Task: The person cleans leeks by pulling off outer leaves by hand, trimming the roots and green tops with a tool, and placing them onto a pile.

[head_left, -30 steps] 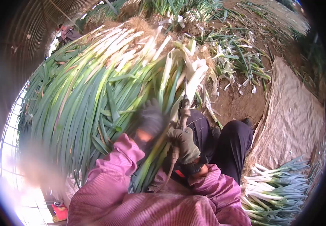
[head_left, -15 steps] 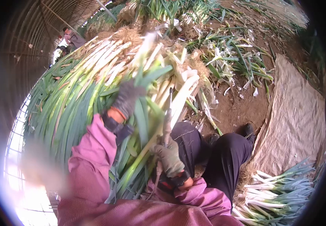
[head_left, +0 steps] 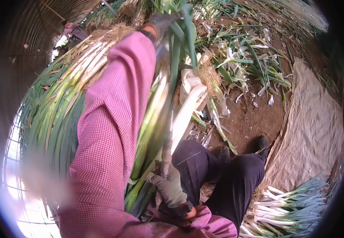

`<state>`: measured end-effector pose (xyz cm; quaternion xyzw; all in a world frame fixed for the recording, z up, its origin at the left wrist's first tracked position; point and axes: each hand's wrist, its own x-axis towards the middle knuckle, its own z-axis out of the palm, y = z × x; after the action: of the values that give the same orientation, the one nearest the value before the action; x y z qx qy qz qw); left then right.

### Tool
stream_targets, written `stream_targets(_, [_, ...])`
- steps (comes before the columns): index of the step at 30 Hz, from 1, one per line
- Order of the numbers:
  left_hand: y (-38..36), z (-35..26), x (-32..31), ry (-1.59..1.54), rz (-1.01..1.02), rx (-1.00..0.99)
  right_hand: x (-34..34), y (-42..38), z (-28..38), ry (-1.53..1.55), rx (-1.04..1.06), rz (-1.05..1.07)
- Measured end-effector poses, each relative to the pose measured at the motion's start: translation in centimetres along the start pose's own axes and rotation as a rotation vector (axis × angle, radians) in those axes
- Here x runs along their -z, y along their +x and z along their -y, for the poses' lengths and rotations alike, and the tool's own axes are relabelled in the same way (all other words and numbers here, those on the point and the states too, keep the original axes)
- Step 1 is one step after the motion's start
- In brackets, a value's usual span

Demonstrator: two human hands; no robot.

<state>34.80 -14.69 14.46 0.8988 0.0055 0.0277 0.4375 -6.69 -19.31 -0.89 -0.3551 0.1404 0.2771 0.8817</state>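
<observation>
My left hand [head_left: 161, 24], in a dark glove, is stretched far forward and closed around a green onion [head_left: 190, 33]. Its broad leaves hang down beside the fist, and motion blurs it. My right hand [head_left: 170, 186], also gloved, grips a wand-like tool [head_left: 167, 152] with a thin tip pointing forward, low beside my thigh. The tool's exact kind is hard to make out. Under my left arm lies a large pile of long green onions [head_left: 66, 99], roots at the far end. Thick white stalks [head_left: 190, 107] lie near the tool's tip.
Peeled leaves and scraps [head_left: 239, 59] litter the soil ahead. A beige cloth [head_left: 307, 131] covers the ground at right, with a bundle of cleaner green onions [head_left: 287, 210] near it. Another person [head_left: 74, 31] is at the far left, by the greenhouse frame.
My left hand has moved forward and right from over the pile, carrying the green onion. My right hand and the tool have shifted slightly down toward me.
</observation>
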Motion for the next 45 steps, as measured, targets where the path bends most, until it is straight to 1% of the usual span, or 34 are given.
stream_targets(2, [0.5,5.1,-1.5,0.243,0.12,0.134,-0.2,-0.1,-0.1,0.01,-0.011,-0.008])
stream_targets(3, [0.5,8.3,-2.1,0.362,0.178,0.202,0.0,0.3,-0.7,0.011,0.018,-0.001])
stream_targets(4, [-0.7,12.7,-2.3,0.509,-0.07,-0.195,0.3,0.8,-1.6,0.01,0.045,0.008])
stream_targets(5, [-6.1,10.9,-1.1,0.424,-0.032,-0.18,0.4,0.9,-2.0,0.009,0.07,0.02])
stream_targets(6, [-9.4,10.6,0.4,0.488,0.025,-0.155,0.0,0.5,-0.9,-0.004,0.046,0.01])
stream_targets(7, [-12.5,11.0,1.9,0.549,0.082,-0.13,0.1,0.8,-1.5,0.048,0.066,0.034])
stream_targets(9, [-20.0,14.2,4.9,0.742,-0.075,-0.589,-0.3,-0.2,-0.6,0.004,0.046,0.025])
stream_targets(11, [-27.1,15.3,6.8,0.714,-0.112,-0.658,-0.8,-0.8,-1.5,0.055,0.064,0.063])
stream_targets(13, [-32.9,15.6,8.0,0.74,0.007,-0.415,-1.5,-1.6,-2.0,-0.049,0.07,0.11])
stream_targets(14, [-35.1,16.7,8.1,0.74,0.017,-0.39,-2.4,-2.4,-2.5,-0.1,0.1,0.08])
stream_targets(16, [-37.8,19.7,8.0,0.737,0.041,-0.346,-3.9,-3.8,-4.7,-0.148,-0.023,0.05])
stream_targets(18, [-37.9,20.0,8.0,0.75,0.045,-0.295,-5.2,-4.8,-7.0,-0.134,-0.102,-0.004])
stream_targets(19, [-37.9,19.6,8.0,0.755,0.05,-0.267,-5.3,-4.9,-7.4,-0.164,-0.107,-0.013])
stream_targets(20, [-37.6,19.1,8.0,0.778,0.095,-0.172,-5.4,-5.0,-7.5,-0.195,-0.114,-0.024])
stream_targets(21, [-36.9,18.8,7.5,0.815,0.108,-0.156,-5.4,-5.1,-7.6,-0.229,-0.12,-0.034])
stream_targets(22, [-36.0,18.8,6.8,0.852,0.119,-0.141,-5.1,-4.5,-8.0,-0.256,-0.056,-0.041])
stream_targets(23, [-35.1,19.2,6.3,0.891,0.132,-0.126,-4.9,-4.2,-8.0,-0.251,-0.041,-0.044])
stream_targets(24, [-34.0,20.6,5.9,0.866,0.117,-0.154,-4.8,-3.9,-7.7,-0.243,-0.026,-0.046])
stream_targets(27, [-32.8,18.8,6.0,0.859,0.223,-0.039,-4.4,-3.2,-7.5,-0.221,-0.014,-0.027])
stream_targets(30, [-33.4,17.5,6.9,0.797,0.264,0.062,-4.6,-3.1,-7.4,-0.229,0.004,-0.018])
stream_targets(32, [-35.1,20.3,8.2,0.939,0.348,-0.156,-4.7,-3.2,-6.4,-0.23,0.042,-0.016])
stream_targets(34, [-38.0,19.9,9.0,1.018,0.454,-0.252,-4.3,-3.2,-5.5,-0.199,-0.013,-0.044])
stream_targets(35, [-40.1,16.6,9.9,1.027,0.517,-0.24,-4.3,-3.2,-5.1,-0.216,-0.045,-0.049])
stream_targets(36, [-41.7,15.1,10.4,1.035,0.579,-0.227,-4.2,-3.2,-4.6,-0.233,-0.078,-0.053])
stream_targets(37, [-42.2,19.0,11.2,1.132,0.678,-0.334,-4.5,-3.5,-4.4,-0.206,-0.054,-0.043])
stream_targets(38, [-42.1,26.0,12.7,1.224,0.777,-0.443,-4.9,-3.8,-4.1,-0.18,-0.03,-0.034])
stream_targets(40, [-44.8,30.0,13.2,1.178,0.696,-0.383,-4.8,-3.6,-4.6,-0.178,-0.006,-0.023])
stream_targets(42, [-48.4,28.2,13.0,0.886,0.343,-0.056,-4.0,-2.4,-6.1,-0.224,-0.003,-0.017])
stream_targets(44, [-51.0,27.0,13.8,0.82,0.562,-0.128,-4.2,-2.5,-6.2,-0.236,-0.018,0.007])
stream_targets(45, [-51.6,26.9,14.1,0.703,0.595,-0.105,-4.5,-2.6,-6.2,-0.242,-0.027,0.021])
